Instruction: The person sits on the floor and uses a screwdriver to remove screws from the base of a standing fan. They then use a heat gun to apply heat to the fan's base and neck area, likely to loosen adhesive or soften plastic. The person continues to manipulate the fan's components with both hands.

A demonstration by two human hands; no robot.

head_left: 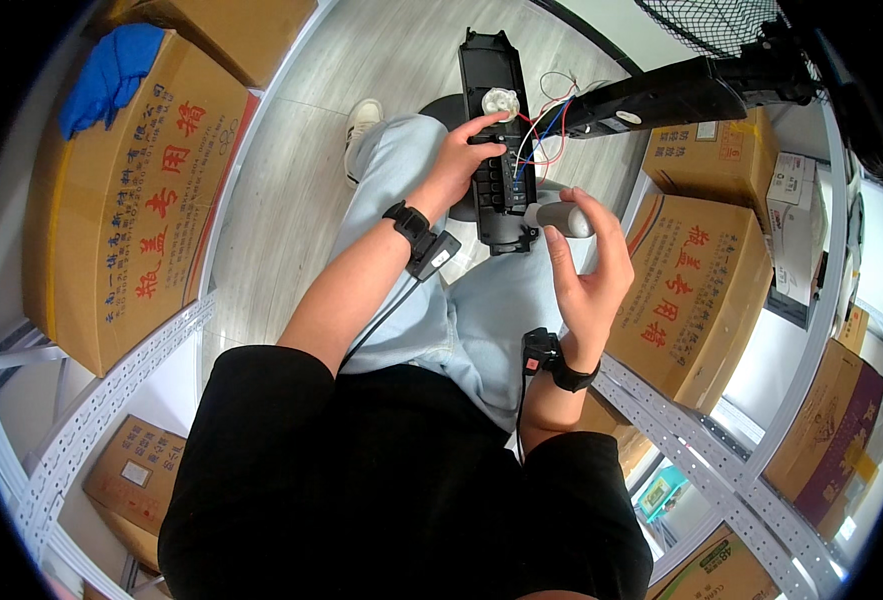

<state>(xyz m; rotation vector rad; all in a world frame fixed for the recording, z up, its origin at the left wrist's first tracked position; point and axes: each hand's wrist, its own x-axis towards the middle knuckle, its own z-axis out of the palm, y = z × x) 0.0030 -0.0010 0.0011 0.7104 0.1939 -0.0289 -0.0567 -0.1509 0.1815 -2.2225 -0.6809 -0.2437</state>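
A long black plastic housing (489, 65) lies lengthwise over my knees, its inside facing up. My left hand (451, 168) is closed on its left side, with the index finger reaching toward a whitish round part (500, 103) and the thumb on the middle. Red, white and blue wires (564, 125) run out of the housing's right side. My right hand (598, 270) has thumb and index finger at the rounded end of a grey cylindrical tool (559, 219). That tool lies sideways against the housing's lower right; its tip is hard to make out.
A long black arm-like part (641, 105) with a mesh guard (711, 22) stands at the far right. Cardboard boxes (141, 200) fill the left shelf, and more boxes (696, 290) the right one. Metal shelf rails (111, 420) flank me. Cables hang from both wrists.
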